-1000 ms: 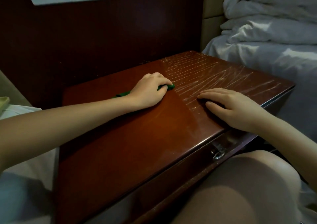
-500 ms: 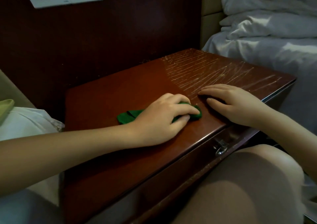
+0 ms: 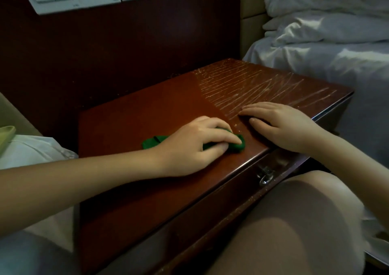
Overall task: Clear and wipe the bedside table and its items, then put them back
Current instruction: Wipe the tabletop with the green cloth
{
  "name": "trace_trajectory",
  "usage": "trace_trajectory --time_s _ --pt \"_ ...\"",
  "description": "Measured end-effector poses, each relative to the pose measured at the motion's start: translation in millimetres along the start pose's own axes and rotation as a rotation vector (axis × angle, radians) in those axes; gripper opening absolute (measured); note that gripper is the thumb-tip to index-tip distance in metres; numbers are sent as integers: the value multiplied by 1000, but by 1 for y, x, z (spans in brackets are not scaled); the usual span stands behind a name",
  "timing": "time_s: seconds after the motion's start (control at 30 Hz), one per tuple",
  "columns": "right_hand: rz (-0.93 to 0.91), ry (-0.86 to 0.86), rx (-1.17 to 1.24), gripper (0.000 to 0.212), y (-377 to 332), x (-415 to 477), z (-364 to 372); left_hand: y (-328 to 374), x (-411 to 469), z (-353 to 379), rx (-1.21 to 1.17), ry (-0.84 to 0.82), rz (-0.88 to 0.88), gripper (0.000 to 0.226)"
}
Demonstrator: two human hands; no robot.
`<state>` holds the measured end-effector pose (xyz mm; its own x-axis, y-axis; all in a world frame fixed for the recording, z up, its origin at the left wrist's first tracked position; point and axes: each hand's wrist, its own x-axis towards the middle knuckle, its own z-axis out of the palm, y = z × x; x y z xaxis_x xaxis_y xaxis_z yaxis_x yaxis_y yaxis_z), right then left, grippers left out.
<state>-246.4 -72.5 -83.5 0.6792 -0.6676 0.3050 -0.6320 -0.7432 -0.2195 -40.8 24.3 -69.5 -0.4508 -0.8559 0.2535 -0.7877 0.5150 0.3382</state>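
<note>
Pressing the green cloth [image 3: 150, 143] onto the bedside table [image 3: 130, 114] near its front edge, my left hand [image 3: 195, 146] curls over it and hides its middle; only the two ends show. My right hand [image 3: 282, 125] lies flat, fingers straight, just beside it on the scratched right half.

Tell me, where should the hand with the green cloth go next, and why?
Probably away from the person and rightward: the left hand holds the green cloth near the front edge of the table, while pale streaks cover its far right part.
</note>
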Motion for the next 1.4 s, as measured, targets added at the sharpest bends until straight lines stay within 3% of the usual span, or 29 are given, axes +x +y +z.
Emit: trace_trajectory --time_s 0.6,1.4 --pt "-3 12 29 39 1 1 0 -128 74 -27 245 218 -461 30" --pt "-5 9 22 39 0 2 -2 -117 80 -23 222 129 -305 30"
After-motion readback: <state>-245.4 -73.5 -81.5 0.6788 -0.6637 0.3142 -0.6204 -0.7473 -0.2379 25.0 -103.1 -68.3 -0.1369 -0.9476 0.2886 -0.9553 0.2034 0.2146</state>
